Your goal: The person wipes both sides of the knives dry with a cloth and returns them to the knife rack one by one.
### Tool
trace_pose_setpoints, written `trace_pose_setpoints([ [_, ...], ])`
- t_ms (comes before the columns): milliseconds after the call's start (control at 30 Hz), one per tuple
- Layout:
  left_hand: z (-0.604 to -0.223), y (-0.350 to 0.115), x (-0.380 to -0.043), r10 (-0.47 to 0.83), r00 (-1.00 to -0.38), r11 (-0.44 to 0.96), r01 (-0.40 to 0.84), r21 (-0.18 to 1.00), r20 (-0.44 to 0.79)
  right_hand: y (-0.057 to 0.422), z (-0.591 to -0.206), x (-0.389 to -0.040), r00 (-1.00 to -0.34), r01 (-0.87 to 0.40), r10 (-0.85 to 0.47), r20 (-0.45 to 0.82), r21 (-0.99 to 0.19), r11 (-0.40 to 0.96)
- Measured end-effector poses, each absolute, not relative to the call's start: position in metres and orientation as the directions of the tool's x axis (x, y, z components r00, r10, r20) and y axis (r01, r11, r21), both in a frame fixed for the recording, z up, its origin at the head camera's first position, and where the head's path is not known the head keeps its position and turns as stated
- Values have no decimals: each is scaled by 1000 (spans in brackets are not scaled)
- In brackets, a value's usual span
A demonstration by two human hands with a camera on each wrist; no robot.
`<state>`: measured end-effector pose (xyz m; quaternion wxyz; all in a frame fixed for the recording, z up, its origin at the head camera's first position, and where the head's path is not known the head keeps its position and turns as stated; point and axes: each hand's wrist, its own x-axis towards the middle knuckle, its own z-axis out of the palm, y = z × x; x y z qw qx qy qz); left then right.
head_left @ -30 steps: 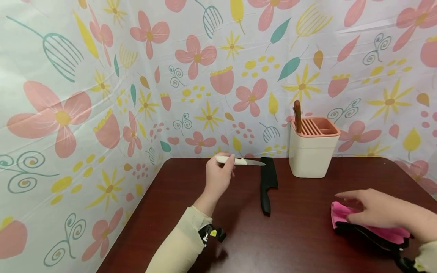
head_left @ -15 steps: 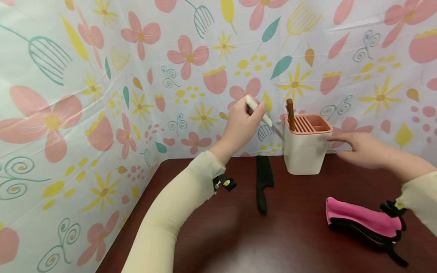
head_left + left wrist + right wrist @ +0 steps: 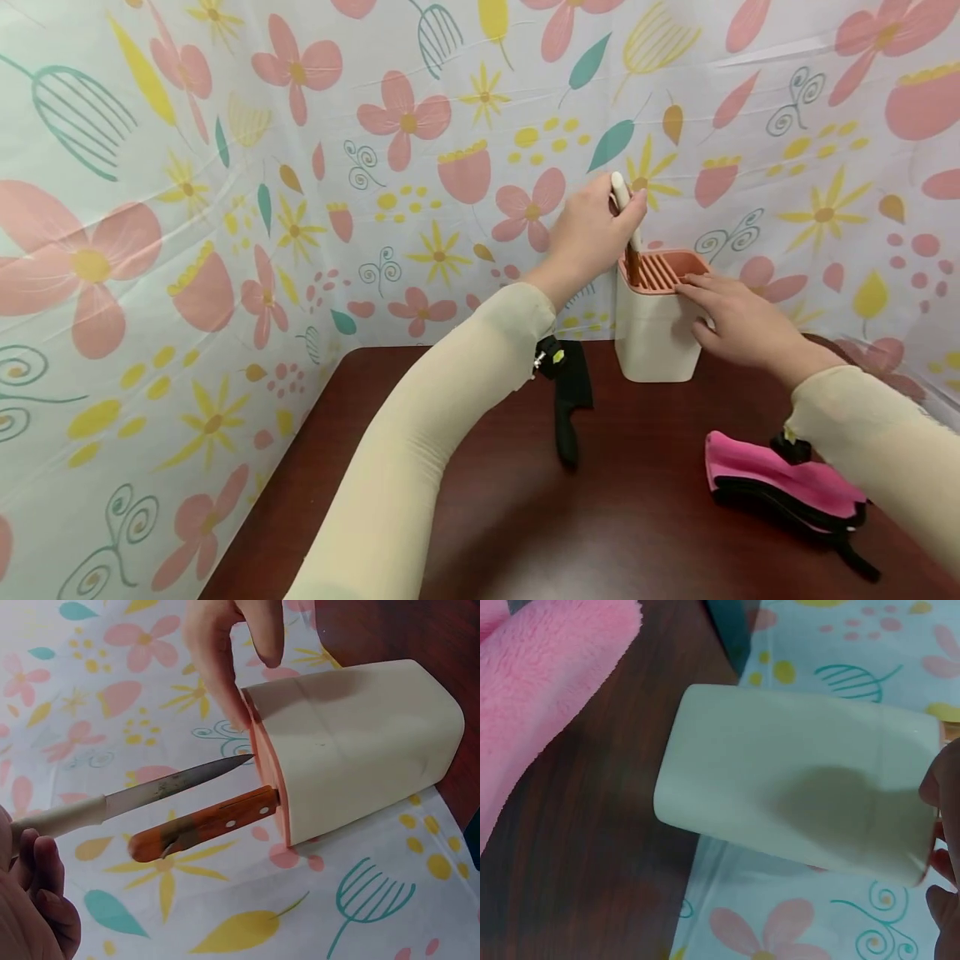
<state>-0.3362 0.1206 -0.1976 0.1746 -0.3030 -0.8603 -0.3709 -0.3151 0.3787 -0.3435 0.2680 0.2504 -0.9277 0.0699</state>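
My left hand (image 3: 588, 233) pinches a small paring knife (image 3: 165, 786) by its white handle. The blade points down toward the slotted top of a cream knife holder (image 3: 656, 337), and in the left wrist view its tip is right at the coral rim. Beside that blade, the brown wooden handle of another knife (image 3: 202, 825) sticks out of a slot. My right hand (image 3: 742, 321) rests its fingertips on the holder's rim on the right, with fingers extended and the thumb low by the side wall.
A black chef's knife (image 3: 573, 392) lies on the dark table (image 3: 622, 517), left of the holder. At the right lies a pink fuzzy pouch-like item (image 3: 780, 475) with black trim, below my right forearm. Flower-patterned fabric (image 3: 420, 192) hangs close behind the holder.
My left hand has carried the paring knife right and up to the holder, turning its blade downward. My right hand has left the pink item and reached the holder's rim.
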Motion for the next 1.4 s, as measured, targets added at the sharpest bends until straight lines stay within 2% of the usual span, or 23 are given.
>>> trace_pose_setpoints([
  [267, -204, 138, -345, 344, -791, 669, 585, 458, 506, 370, -354, -325, -713, -467, -425, 557, 74, 881],
  [500, -212, 148, -350, 322, -800, 727, 552, 409, 506, 366, -358, -326, -707, -461, -400, 583, 48, 886],
  [667, -219, 156, -353, 326, -804, 750, 541, 382, 497, 365, -363, -326, -670, -466, -384, 635, 42, 884],
  [833, -232, 161, -356, 342, -818, 746, 535, 396, 461, 362, -372, -330, -650, -447, -338, 680, 18, 894],
  [1167, -262, 170, -367, 361, -835, 740, 527, 417, 415, 357, -381, -331, -662, -403, -268, 700, -31, 914],
  [1400, -275, 177, -370, 348, -855, 702, 510, 497, 386, 354, -378, -329, -667, -393, -246, 703, -52, 918],
])
